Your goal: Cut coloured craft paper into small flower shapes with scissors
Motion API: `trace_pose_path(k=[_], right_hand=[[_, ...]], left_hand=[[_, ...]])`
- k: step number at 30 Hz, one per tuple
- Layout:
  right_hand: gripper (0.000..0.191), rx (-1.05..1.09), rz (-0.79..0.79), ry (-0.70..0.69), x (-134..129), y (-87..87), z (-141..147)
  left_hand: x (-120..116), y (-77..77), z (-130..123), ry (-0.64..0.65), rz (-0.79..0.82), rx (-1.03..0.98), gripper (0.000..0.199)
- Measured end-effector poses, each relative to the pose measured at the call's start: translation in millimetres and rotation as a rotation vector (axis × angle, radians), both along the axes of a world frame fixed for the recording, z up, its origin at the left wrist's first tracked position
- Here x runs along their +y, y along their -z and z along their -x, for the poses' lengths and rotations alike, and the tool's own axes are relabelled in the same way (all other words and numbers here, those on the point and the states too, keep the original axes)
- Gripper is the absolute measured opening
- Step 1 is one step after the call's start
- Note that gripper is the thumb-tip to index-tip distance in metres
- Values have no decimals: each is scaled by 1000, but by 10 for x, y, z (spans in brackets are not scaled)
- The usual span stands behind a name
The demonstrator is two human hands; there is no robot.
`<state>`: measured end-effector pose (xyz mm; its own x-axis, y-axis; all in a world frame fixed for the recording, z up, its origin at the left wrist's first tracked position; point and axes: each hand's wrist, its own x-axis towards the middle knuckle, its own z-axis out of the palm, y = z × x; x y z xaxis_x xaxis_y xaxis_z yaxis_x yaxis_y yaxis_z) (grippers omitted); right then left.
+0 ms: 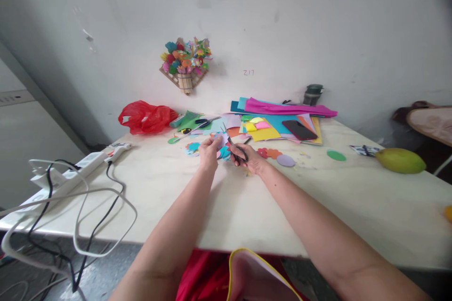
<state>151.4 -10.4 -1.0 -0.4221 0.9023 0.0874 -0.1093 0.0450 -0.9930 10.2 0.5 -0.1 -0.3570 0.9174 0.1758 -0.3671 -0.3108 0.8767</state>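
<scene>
Both hands busy mid-bench (247, 221), right out front! L hand (208, 150) has a lilac paper piece (222, 139) pinched b/w thumb & fingers, held up just above the bench. R hand (247, 157) is curled round the handles of the black scissors (242, 154), blades pointing away from the body & up close to the lilac piece; can't tell if they're biting paper rn.

So what's done? Quite a bit, it seems: a blue flower shape (193, 147) w/ wavy edge lies L of the hands, and over to the R there's a red flower shape (262, 152) next to an orange flower shape (274, 153), all cut out. Loose paper scraps (304, 155) further R, prob. offcuts.

Not done: the purple round (286, 160), just beside the orange one, has a plain edge, no petals cut. Same w/ the green round (336, 155), well off to the R. Lilac piece looks part-shaped, tho the fingers hide some of it, so can't say how much. At the back, paper sheets (266, 134) lie piled, plenty of stock uncut. Overall: partway, I'd say.
</scene>
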Motion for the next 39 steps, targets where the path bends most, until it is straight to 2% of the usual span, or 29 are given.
trace_pose_path(k=[7, 19, 25, 39], right_hand=[[39, -49, -13, -68, 56, 25, -92], [37, -122, -21, -123, 84, 6, -178], [44, -144, -49, -187, 78, 1, -221], [54, -227, -136, -202, 14, -84, -244]], left_hand=[[34, -24, 108, 38, 17, 95, 41], [45, -29, 194, 121, 35, 131, 42], [16, -66, 237, 165, 35, 184, 44], [-3, -82, 245, 225, 45, 200, 44]])
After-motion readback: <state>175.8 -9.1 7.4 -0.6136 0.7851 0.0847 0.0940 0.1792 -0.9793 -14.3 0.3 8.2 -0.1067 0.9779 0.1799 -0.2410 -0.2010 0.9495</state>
